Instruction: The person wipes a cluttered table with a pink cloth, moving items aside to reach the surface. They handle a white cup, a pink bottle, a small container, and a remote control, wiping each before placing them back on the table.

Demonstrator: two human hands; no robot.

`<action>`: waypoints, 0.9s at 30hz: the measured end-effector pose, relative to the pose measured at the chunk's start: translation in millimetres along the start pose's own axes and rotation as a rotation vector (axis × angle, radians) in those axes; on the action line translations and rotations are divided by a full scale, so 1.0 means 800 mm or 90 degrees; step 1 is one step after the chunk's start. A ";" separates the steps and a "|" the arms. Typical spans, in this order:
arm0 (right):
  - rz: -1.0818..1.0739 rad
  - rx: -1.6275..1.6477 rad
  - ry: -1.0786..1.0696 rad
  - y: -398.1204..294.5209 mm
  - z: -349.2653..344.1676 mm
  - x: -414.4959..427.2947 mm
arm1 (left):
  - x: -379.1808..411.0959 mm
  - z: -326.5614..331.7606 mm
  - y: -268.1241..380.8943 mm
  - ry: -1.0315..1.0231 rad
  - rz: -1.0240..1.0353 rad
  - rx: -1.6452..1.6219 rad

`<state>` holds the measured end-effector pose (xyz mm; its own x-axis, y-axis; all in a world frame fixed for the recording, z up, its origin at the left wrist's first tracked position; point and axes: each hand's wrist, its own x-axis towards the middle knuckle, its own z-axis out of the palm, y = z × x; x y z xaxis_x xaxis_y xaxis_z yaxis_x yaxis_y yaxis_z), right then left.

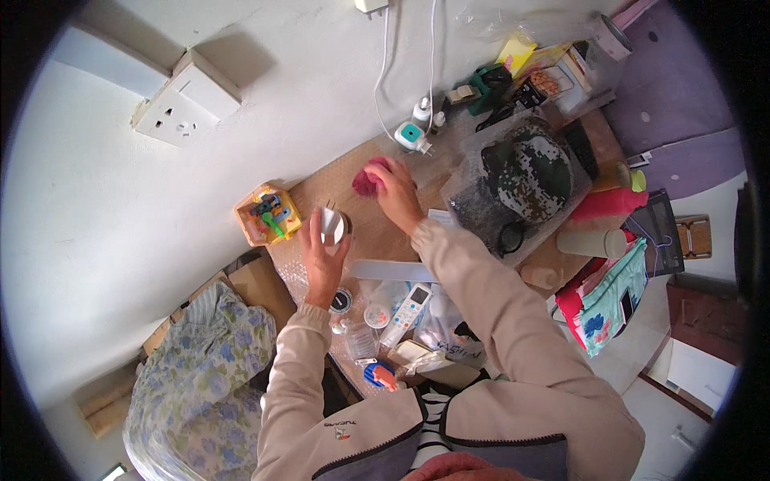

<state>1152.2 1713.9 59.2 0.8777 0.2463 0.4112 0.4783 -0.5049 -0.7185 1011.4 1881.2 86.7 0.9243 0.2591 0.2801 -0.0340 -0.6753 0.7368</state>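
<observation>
My right hand [396, 195] grips a crumpled dark red cloth [366, 182] just above the brown tabletop [337, 167]. To its left, my left hand [323, 261] has its fingers and thumb around a white rounded plug-in device [332, 225]. Two thin metal prongs point up from that device, toward the wall; blur hides its finer detail. A small wooden-sided tray of colourful little items [267, 215] stands left of my left hand. Below my hands lies a long pale flat box or strip [392, 270], partly covered by my right sleeve.
Nearer me are a white remote control [407, 314], round containers, a clear plastic bag [442, 318] and a blue-and-orange item [379, 376]. A camouflage cap [532, 171] rests at right beside a pale bottle [592, 243]. Corded white plugs [412, 137] sit by the wall.
</observation>
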 end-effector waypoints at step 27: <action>-0.042 -0.159 -0.163 0.041 0.035 -0.010 | -0.026 -0.003 -0.034 -0.055 -0.040 0.066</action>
<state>1161.5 1718.3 16.5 0.8392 0.4684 0.2763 0.5401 -0.6592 -0.5232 991.9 1895.4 62.4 0.9528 0.2454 0.1786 0.0599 -0.7290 0.6819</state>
